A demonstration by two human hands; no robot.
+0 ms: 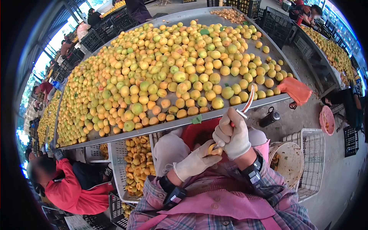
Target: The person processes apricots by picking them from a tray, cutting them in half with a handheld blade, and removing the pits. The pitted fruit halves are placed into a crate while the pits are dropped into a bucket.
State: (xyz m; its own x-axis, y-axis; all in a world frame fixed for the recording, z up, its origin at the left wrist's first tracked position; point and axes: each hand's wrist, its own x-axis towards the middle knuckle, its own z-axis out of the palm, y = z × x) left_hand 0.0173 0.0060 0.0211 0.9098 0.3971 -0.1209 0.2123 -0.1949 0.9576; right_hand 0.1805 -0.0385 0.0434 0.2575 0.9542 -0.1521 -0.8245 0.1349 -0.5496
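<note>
Over my lap, my left hand (pixel 200 160), in a white glove, is closed around an apricot (pixel 215 148) whose cut yellow flesh shows. My right hand (pixel 233 135), gloved too, grips a small curved knife (pixel 250 99) with its blade pointing up and away from me. The right fingers are right beside the apricot, overlapping it in this view. Beyond both hands, a heap of whole yellow-orange apricots (pixel 153 73) covers much of a metal table (pixel 184 122). A red container (pixel 199 132) sits between my knees, partly hidden by my hands.
At my left, a white crate (pixel 119 168) holds apricot pieces. To my right are a white bucket (pixel 287 161), an empty-looking crate (pixel 313 161) and a black bottle (pixel 270 117). An orange bag (pixel 296 90) hangs at the table corner. A person in red (pixel 78 188) sits nearby.
</note>
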